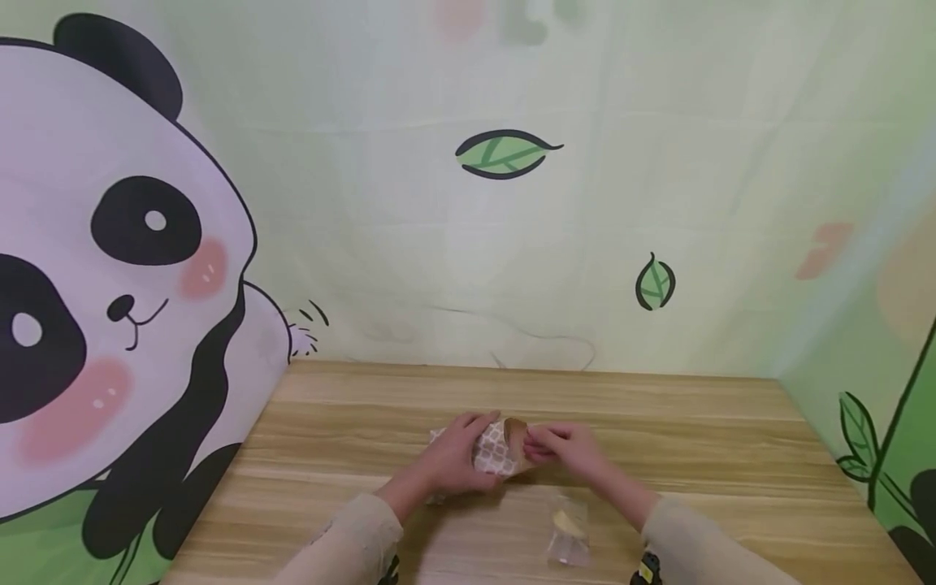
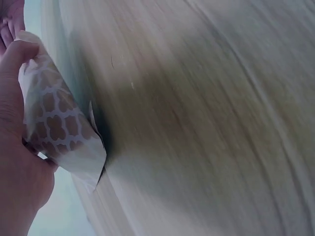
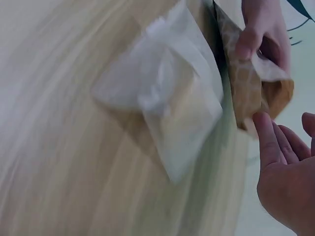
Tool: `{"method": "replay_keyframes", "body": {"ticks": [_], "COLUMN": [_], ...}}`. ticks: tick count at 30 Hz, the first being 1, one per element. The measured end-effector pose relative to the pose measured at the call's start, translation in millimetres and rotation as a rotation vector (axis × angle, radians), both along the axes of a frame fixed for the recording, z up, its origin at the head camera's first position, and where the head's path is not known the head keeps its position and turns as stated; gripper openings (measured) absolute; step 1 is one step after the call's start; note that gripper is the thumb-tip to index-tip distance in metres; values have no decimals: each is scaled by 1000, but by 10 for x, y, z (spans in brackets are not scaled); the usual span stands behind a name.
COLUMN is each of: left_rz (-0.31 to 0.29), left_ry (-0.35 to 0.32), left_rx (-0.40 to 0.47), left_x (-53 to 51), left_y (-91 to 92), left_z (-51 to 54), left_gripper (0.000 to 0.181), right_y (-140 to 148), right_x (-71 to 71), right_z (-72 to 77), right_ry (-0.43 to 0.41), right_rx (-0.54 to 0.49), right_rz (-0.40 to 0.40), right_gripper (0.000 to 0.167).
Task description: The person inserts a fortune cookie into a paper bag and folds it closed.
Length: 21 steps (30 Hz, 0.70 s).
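Note:
My left hand (image 1: 459, 455) grips a patterned paper bag (image 1: 496, 449), with the thumb on its near side. The bag is brown with a white lattice print and tilts above the table. Its brown mouth gapes toward the right, as the right wrist view shows. At that mouth is my right hand (image 3: 290, 172), its fingers extended and a fingertip touching the bag's edge, the thumb held apart. What the bag contains is hidden. Nearer to me lies a clear plastic packet (image 3: 162, 93) with a pale yellow piece inside; neither hand touches it.
The wood-grain table (image 1: 329, 422) runs back to a pale green cloth backdrop (image 1: 366, 203). A panda (image 1: 168, 268) is printed on the left side, and leaves are printed on the backdrop.

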<state>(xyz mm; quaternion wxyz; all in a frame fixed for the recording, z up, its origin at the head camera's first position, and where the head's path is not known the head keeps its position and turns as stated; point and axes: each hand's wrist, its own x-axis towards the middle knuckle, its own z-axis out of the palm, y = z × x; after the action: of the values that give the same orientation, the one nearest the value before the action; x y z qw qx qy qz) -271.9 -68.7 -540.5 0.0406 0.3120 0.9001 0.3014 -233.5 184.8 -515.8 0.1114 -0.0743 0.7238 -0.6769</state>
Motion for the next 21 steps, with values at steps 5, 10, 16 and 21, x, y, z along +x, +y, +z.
{"method": "replay_keyframes", "body": {"ticks": [5, 10, 16, 21], "left_rz": [64, 78, 89, 75], "left_ry": [-47, -53, -43, -28], "left_rx": [95, 133, 144, 141], "left_x": [-7, -1, 1, -5], "left_y": [-41, -68, -57, -53], "left_z": [-20, -1, 12, -20], "left_gripper": [107, 108, 107, 107], "right_y": [318, 580, 654, 565], "right_x": [110, 299, 611, 874], "right_z": [100, 97, 11, -84], "right_ry": [135, 301, 440, 492], "right_rx": [224, 497, 644, 787], "right_rz": [35, 119, 166, 119], "right_gripper": [41, 45, 59, 81]}}
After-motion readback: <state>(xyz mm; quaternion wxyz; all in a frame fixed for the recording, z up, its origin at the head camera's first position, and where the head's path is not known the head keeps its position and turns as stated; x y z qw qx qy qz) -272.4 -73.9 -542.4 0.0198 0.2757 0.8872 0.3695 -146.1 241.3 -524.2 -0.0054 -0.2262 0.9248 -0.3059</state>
